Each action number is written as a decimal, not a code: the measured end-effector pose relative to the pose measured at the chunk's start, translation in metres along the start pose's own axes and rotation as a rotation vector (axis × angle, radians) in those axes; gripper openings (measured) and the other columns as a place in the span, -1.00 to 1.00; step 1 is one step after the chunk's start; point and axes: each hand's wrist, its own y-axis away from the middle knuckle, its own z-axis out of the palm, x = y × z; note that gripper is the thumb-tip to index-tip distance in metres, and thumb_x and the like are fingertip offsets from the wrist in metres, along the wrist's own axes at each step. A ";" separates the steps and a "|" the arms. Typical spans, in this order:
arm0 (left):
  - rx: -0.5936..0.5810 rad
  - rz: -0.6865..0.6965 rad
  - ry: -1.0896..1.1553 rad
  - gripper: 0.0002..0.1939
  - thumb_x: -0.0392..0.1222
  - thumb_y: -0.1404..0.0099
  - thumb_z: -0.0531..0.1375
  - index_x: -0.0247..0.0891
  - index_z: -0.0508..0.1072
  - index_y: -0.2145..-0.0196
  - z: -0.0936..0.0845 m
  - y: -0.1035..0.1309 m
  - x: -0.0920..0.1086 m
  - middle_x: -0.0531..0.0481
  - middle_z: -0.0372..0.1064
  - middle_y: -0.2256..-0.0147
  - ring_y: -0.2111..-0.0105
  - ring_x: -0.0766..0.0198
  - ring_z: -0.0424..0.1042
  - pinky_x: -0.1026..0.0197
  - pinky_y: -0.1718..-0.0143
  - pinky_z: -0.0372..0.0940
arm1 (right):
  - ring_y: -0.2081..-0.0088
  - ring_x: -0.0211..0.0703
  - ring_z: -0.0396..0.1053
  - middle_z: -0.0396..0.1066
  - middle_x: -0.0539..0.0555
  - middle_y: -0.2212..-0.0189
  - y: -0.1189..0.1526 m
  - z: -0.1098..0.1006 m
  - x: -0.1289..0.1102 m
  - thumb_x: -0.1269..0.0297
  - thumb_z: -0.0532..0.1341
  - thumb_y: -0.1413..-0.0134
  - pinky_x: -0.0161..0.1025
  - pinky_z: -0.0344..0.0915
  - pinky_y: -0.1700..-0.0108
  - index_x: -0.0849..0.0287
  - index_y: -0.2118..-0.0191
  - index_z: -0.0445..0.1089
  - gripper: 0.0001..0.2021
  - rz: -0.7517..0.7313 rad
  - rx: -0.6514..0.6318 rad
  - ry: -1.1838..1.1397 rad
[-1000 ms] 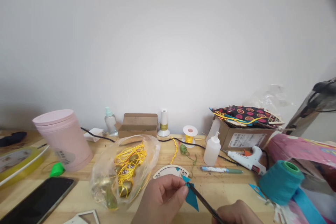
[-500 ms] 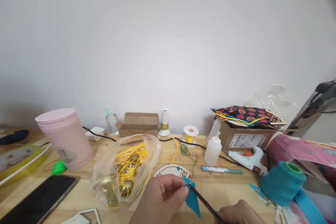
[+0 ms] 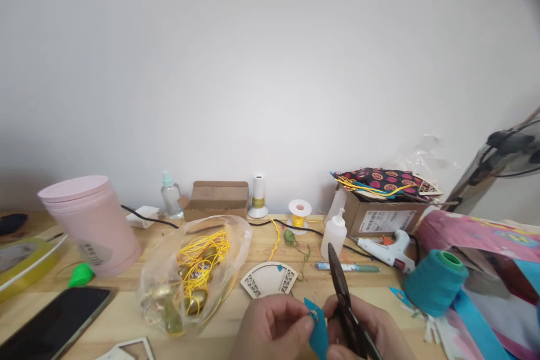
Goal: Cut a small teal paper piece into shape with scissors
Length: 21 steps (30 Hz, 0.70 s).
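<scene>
Between the fingertips of the left hand [image 3: 276, 327] sits a matt teal scrap [image 3: 317, 332], smooth like paper or felt. The right hand [image 3: 375, 332] grips dark metal scissors [image 3: 343, 306] with a dull sheen. Just beyond the fingers lies a pale, matt wooden fan cutout [image 3: 269, 279] on the smooth light-wood table [image 3: 118, 315].

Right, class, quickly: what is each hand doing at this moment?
Left hand: fingers pinched shut on the teal piece.
Right hand: closed around the dark scissors, blades pointing up and away.
</scene>
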 end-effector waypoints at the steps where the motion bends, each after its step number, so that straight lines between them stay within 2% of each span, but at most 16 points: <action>1: -0.015 0.000 0.005 -0.92 -0.21 0.07 0.29 -0.27 0.51 0.59 0.002 0.000 -0.003 0.05 0.48 0.56 0.50 0.33 0.42 0.36 0.43 0.28 | 0.62 -0.39 -0.04 0.11 -0.15 0.65 0.000 0.002 0.001 -0.11 0.37 0.36 -0.41 -0.11 0.60 0.19 0.37 0.25 -0.48 0.002 0.013 -0.044; 3: -0.009 0.007 0.008 -0.93 -0.23 0.06 0.29 -0.27 0.51 0.59 0.003 0.000 -0.006 0.04 0.48 0.56 0.50 0.33 0.42 0.37 0.42 0.28 | 0.64 -0.42 -0.02 0.12 -0.16 0.67 -0.002 0.004 0.004 0.00 0.40 0.35 -0.44 -0.07 0.60 0.20 0.41 0.27 -0.55 -0.014 0.057 -0.105; 5: 0.029 0.009 0.035 -0.90 -0.20 0.05 0.29 -0.29 0.50 0.57 0.001 -0.001 -0.007 0.03 0.48 0.55 0.49 0.33 0.41 0.37 0.40 0.28 | 0.67 -0.43 0.01 0.14 -0.17 0.69 -0.004 0.003 0.007 0.04 0.40 0.33 -0.45 -0.03 0.63 0.19 0.42 0.27 -0.59 -0.030 0.075 -0.150; 9: 0.115 -0.073 0.248 -0.80 -0.12 0.12 0.34 -0.28 0.46 0.59 -0.006 -0.004 -0.003 0.02 0.46 0.52 0.42 0.29 0.41 0.29 0.26 0.32 | 0.72 -0.43 0.08 0.16 -0.19 0.70 -0.008 -0.001 0.015 0.08 0.38 0.29 -0.47 0.02 0.69 0.17 0.38 0.28 -0.62 -0.041 0.112 -0.155; 12: 0.101 -0.097 0.335 -0.76 -0.08 0.13 0.36 -0.29 0.43 0.61 -0.008 -0.007 -0.005 0.02 0.43 0.54 0.45 0.30 0.38 0.28 0.29 0.33 | 0.75 -0.44 0.09 0.17 -0.19 0.70 -0.009 -0.002 0.019 0.11 0.37 0.29 -0.49 0.04 0.72 0.18 0.38 0.27 -0.63 -0.069 0.122 -0.133; 16: 0.048 -0.074 0.293 -0.67 0.00 0.13 0.38 -0.32 0.43 0.61 -0.004 -0.008 -0.012 0.05 0.41 0.58 0.51 0.36 0.37 0.33 0.38 0.33 | 0.73 -0.44 0.06 0.16 -0.20 0.69 -0.010 -0.003 0.020 0.18 0.36 0.27 -0.49 0.07 0.70 0.18 0.36 0.27 -0.66 -0.085 0.099 -0.130; 21: 0.055 -0.090 0.215 -0.60 0.08 0.25 0.40 -0.33 0.48 0.63 -0.001 -0.007 -0.013 0.05 0.45 0.60 0.55 0.40 0.40 0.37 0.41 0.33 | 0.72 -0.42 0.07 0.16 -0.19 0.68 -0.010 -0.002 0.017 0.22 0.35 0.26 -0.46 0.04 0.69 0.18 0.36 0.26 -0.68 -0.062 0.126 -0.067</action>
